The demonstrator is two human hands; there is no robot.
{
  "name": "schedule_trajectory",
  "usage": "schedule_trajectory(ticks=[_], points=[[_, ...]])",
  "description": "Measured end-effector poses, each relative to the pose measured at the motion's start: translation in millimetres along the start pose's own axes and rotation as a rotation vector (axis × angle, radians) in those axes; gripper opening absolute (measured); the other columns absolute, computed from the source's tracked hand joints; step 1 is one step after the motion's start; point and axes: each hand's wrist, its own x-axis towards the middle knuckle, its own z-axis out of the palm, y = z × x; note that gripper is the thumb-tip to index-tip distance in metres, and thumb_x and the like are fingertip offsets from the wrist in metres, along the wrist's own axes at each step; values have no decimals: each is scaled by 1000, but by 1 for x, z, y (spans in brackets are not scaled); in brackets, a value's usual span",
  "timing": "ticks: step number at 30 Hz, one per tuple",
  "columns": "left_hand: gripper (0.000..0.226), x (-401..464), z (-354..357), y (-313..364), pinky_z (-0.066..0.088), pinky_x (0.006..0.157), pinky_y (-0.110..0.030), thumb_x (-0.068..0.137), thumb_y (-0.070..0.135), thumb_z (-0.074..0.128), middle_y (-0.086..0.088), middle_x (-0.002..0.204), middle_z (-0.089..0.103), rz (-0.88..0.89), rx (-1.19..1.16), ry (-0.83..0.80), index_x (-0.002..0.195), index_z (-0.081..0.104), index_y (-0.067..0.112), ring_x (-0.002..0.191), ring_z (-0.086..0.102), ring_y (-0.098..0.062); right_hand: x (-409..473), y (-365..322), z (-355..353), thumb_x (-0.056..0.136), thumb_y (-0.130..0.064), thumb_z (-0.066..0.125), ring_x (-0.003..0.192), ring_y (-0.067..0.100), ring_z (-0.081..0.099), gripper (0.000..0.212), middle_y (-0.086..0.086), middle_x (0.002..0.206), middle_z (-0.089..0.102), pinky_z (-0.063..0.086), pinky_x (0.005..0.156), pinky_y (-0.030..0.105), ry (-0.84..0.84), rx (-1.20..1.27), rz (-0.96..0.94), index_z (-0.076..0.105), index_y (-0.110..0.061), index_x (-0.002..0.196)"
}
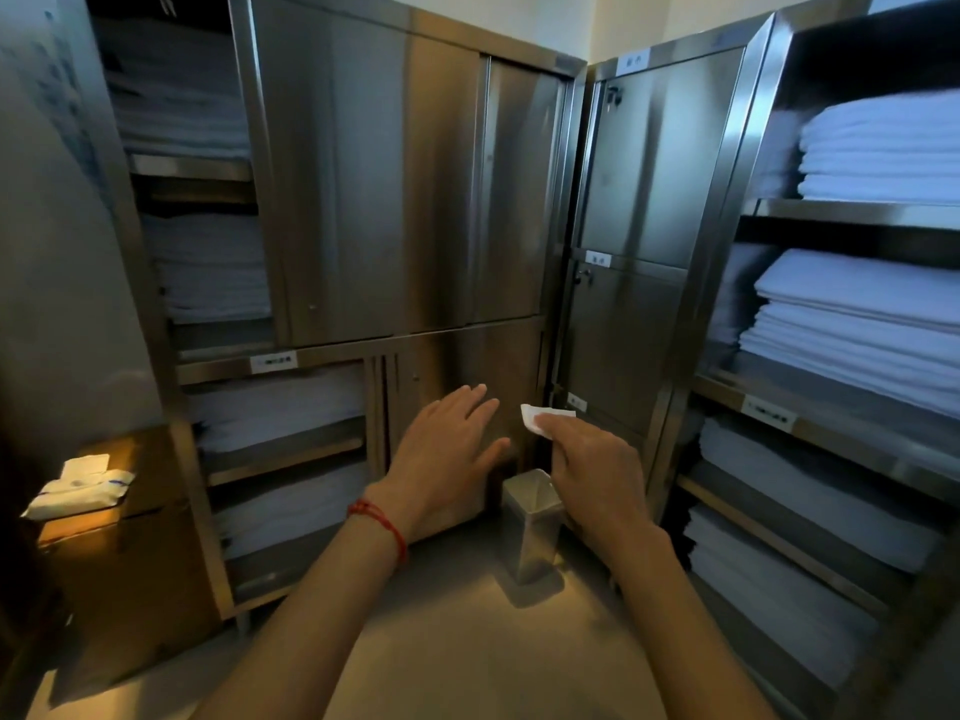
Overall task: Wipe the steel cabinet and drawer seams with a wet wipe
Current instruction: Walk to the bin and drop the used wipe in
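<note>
A tall steel cabinet [374,174] with sliding doors stands straight ahead; its lower door [457,356] is partly slid aside. My left hand [447,454], with a red string at the wrist, has its fingers spread flat in front of that lower door. My right hand [587,470] pinches a small folded white wet wipe [540,419] near the seam between the middle cabinet and a narrower steel cabinet [639,200] in the corner.
A small square steel bin [535,532] stands on the floor below my hands. A pack of wet wipes [78,491] lies on a brown box at the left. Folded white linen [872,314] fills the open shelves on the right and left.
</note>
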Motion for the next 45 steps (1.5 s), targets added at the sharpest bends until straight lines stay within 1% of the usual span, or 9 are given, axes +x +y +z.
schedule_trajectory(ticks=[4,8,12,17,21,30,34,42,45], points=[[57,42,16,-37,18,112,-32,95,49,35,0,153,22,26,19,3,144,27,22,140,18,-15,37,11,35,74,5,71,79,25,71,31,10,93,73,56,65,35,38,-47,11,72,-9,101],[56,77,34,-59,19,111,-31,95,48,36,0,153,23,43,2,-13,144,28,22,140,19,-15,65,25,63,76,3,71,82,24,71,29,9,95,73,56,69,34,35,-67,20,71,-9,102],[55,113,51,-74,18,111,-31,95,47,38,0,153,23,63,-22,-26,143,28,22,140,19,-15,92,41,85,69,3,77,75,26,71,31,11,89,73,56,63,35,31,-127,-6,72,-6,98],[55,156,80,-86,17,112,-33,95,46,37,0,153,20,53,-34,-55,144,26,23,140,17,-15,119,72,119,72,0,77,81,28,71,30,13,93,72,56,68,38,25,-137,-20,71,-5,101],[55,189,108,-91,17,112,-33,95,46,36,1,154,19,48,-22,-67,144,25,23,140,17,-15,139,105,147,59,1,85,73,27,71,37,12,86,73,57,59,36,84,-187,-105,73,-4,93],[56,297,156,-101,17,112,-31,95,48,34,1,153,20,34,22,-40,144,25,22,140,17,-14,212,196,206,51,-7,91,83,24,71,49,11,94,73,55,71,36,120,-164,-219,73,-4,96],[56,342,180,-103,15,113,-30,96,47,33,2,154,18,25,10,-37,145,24,23,141,15,-13,241,237,227,45,-10,93,83,23,71,53,11,93,73,55,69,37,118,-186,-262,74,-3,94],[56,395,239,-124,12,112,-29,95,49,34,3,153,21,-2,-7,-44,145,24,24,140,16,-12,271,287,286,46,-15,93,83,22,71,53,10,93,73,54,72,35,50,-173,-244,74,-5,94],[56,413,263,-136,10,111,-29,95,50,33,4,153,21,10,-17,-57,145,24,25,140,16,-13,278,301,311,47,-16,93,85,22,71,53,9,95,73,54,73,36,25,-182,-220,74,-6,95]])
